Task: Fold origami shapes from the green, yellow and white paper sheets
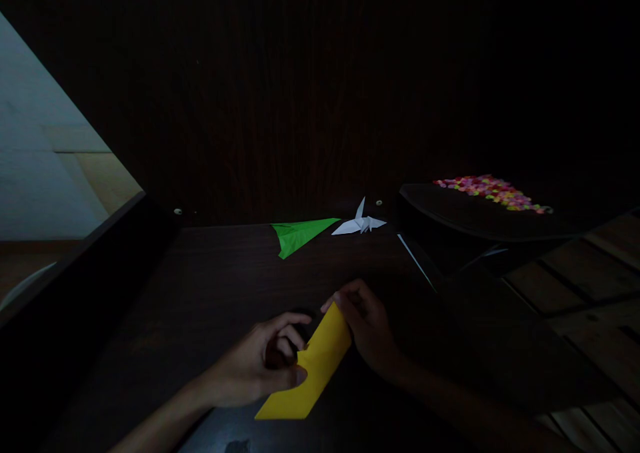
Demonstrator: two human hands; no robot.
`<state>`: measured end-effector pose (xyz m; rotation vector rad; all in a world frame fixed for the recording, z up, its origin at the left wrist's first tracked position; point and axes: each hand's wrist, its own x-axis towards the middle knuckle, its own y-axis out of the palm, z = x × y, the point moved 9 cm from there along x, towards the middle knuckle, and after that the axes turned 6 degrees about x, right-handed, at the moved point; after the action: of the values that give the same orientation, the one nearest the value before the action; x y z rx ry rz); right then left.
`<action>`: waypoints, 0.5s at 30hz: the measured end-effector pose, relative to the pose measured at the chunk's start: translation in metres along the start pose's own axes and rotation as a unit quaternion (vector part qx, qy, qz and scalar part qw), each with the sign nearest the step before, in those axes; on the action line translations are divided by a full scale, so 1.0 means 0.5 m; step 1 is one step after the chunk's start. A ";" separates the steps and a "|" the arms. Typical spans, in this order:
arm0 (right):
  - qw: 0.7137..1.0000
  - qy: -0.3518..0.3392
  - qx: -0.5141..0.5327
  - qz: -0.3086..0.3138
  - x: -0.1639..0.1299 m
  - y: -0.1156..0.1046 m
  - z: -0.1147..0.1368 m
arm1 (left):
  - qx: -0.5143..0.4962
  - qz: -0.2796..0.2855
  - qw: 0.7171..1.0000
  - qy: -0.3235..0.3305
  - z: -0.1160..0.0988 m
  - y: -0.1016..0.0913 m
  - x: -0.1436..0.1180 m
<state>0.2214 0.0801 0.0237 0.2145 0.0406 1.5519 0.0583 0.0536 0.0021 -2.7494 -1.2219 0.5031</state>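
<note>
A folded sheet of yellow paper [323, 366] lies slanted between my hands above the dark wooden tabletop. My left hand [267, 360] grips its left edge, thumb on top and the other fingers curled near the edge. At the upper end, my right hand [367, 326] pinches the paper's corner between thumb and fingers. Beyond my hands, a green paper plane [303, 234] rests near the back panel. Right beside it sits a white origami bird [360, 224] with one wing pointing up.
A dark rounded shelf [465, 216] at the right bears a strip of small pink, red and yellow pieces [495, 192]. A thin white strip [417, 263] lies at the table's right side. A raised dark side board [75, 293] bounds the left.
</note>
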 end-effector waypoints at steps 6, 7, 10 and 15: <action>1.000 0.012 0.021 -0.017 0.007 -0.004 -0.003 | -0.038 -0.037 0.998 0.019 -0.006 -0.012 0.006; 0.999 0.017 0.028 -0.020 0.009 -0.006 -0.005 | -0.043 -0.041 0.998 0.020 -0.007 -0.014 0.007; 0.998 0.030 0.044 -0.030 0.014 -0.011 -0.013 | -0.050 -0.057 0.997 0.026 -0.008 -0.022 0.009; 0.998 0.051 0.024 -0.027 0.020 -0.014 -0.028 | -0.057 -0.083 0.995 0.017 -0.010 -0.039 0.010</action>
<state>0.2263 0.0917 0.0099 0.1702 0.1632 1.5080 0.0495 0.0706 0.0095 -2.7024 -1.4990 0.3803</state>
